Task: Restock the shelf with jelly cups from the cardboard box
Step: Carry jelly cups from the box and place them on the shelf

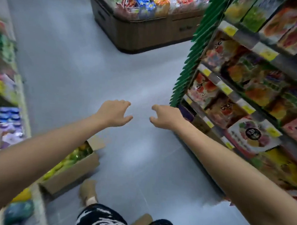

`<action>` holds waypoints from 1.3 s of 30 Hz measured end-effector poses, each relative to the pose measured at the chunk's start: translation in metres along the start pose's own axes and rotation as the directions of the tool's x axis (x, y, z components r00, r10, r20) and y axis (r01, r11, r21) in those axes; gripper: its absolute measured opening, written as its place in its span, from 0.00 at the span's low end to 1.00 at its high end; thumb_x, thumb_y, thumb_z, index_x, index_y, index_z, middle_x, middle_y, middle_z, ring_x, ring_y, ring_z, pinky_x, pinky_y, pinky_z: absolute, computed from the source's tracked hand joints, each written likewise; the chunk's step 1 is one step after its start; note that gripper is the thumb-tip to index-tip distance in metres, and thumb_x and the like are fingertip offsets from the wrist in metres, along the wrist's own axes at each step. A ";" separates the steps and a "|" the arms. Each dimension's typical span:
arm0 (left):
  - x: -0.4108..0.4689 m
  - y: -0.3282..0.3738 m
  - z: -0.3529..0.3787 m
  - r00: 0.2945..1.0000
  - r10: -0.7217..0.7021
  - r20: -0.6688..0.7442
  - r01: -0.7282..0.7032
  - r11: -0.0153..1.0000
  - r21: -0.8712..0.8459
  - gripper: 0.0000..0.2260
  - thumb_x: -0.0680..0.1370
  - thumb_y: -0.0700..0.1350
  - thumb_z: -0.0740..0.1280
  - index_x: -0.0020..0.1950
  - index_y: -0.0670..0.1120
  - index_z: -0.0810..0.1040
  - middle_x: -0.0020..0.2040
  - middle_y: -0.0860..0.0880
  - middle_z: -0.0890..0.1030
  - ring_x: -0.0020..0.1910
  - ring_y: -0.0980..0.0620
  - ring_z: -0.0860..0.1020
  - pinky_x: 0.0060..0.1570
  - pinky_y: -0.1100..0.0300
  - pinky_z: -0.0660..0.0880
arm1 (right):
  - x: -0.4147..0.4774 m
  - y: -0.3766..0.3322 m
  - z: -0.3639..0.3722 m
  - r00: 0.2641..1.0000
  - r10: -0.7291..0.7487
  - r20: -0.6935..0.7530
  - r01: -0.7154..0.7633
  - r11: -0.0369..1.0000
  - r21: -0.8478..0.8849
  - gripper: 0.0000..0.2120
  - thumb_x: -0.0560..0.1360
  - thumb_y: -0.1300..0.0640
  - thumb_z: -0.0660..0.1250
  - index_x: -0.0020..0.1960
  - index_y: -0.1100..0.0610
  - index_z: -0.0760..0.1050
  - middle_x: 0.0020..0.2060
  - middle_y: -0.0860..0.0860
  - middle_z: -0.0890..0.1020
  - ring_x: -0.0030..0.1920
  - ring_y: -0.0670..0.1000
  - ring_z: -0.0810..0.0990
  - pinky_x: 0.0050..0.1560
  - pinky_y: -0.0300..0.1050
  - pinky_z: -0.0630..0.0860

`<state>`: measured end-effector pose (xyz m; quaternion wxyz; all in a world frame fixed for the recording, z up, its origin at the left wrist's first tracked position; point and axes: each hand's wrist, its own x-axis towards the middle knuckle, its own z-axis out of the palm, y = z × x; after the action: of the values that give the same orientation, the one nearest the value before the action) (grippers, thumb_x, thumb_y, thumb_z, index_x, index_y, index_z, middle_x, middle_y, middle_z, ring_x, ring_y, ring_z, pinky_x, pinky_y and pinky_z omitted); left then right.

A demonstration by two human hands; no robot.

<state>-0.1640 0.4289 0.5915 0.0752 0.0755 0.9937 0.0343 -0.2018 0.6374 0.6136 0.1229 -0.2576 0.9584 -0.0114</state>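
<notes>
Both arms stretch forward over the grey aisle floor. My left hand [114, 112] and my right hand [166, 117] hover side by side with loosely curled fingers, and neither holds anything. An open cardboard box [74, 170] stands on the floor at the lower left, under my left forearm, with yellow and green jelly packs [72, 157] inside. The shelf [245, 104] on the right carries colourful fruit jelly packages in several tiers with yellow price tags. The picture is blurred by motion.
A brown display island [149, 30] heaped with snack bags stands across the aisle ahead. Another shelf [4, 89] of goods lines the left side. My feet in tan shoes [89, 190] and patterned shorts show at the bottom. Grey floor lies between the shelves.
</notes>
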 end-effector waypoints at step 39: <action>-0.119 -0.441 0.258 0.519 -0.606 0.603 0.842 0.482 -0.241 0.18 0.80 0.52 0.60 0.67 0.45 0.71 0.63 0.45 0.76 0.61 0.43 0.75 0.46 0.56 0.70 | 0.346 -0.419 0.253 0.704 -0.391 0.593 0.428 0.900 0.085 0.16 0.79 0.52 0.56 0.65 0.56 0.70 0.54 0.55 0.79 0.52 0.56 0.77 0.40 0.44 0.67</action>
<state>-0.0718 -0.0103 0.3195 0.3209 -0.3822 0.8327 0.2400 -0.2249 0.1128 0.3244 0.4044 -0.4575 0.7887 0.0714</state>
